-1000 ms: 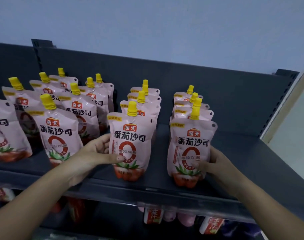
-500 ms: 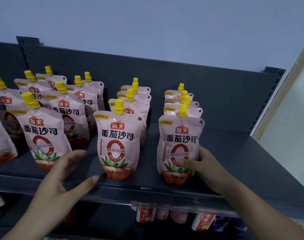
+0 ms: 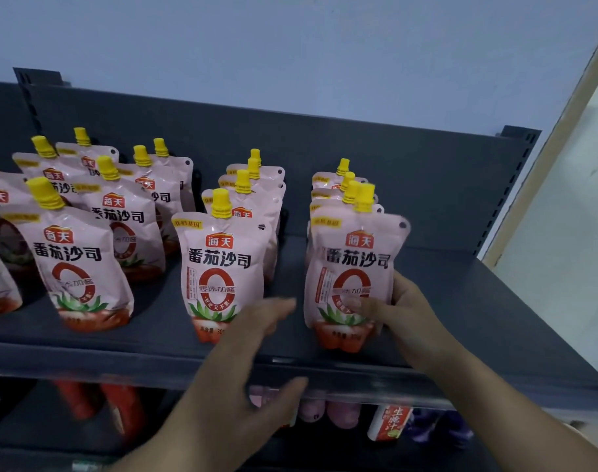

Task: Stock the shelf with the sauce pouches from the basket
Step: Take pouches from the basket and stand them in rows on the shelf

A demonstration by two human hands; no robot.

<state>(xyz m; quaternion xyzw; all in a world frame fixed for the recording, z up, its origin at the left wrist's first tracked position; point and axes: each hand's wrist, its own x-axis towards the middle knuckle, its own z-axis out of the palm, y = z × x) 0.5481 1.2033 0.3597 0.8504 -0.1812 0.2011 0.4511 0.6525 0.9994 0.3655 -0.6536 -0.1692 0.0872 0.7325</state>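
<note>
**Right grip** (image 3: 405, 311): closed around the front sauce pouch (image 3: 354, 277) of the right-most row. The thumb lies across the lower front face of the pouch. The fingers wrap its right edge and back. The pouch stands upright on the shelf (image 3: 154, 338), yellow cap up, directly left of the palm, with its base near the shelf's front edge. Whether the base bears fully on the shelf cannot be told.

**Left grip** (image 3: 246, 356): open, holding nothing, motion-blurred. The fingers are extended and spread, with the tips pointing into the gap between the held pouch and the middle front pouch (image 3: 219, 274). The thumb sits lower, in front of the shelf's front rail. The fingertips are near the left edge of the held pouch but apart from it. This grip partly covers the middle front pouch; contact between the two cannot be told.

**Behind the right grip:** three rear pouches (image 3: 338, 185) stand in file behind the held one.

**Left of the left grip:** further pouch rows (image 3: 76, 267) stand upright, less evenly aligned.

**Below both grips:** a lower level carries red packs (image 3: 124, 407) and a red-and-white carton (image 3: 389, 424).
</note>
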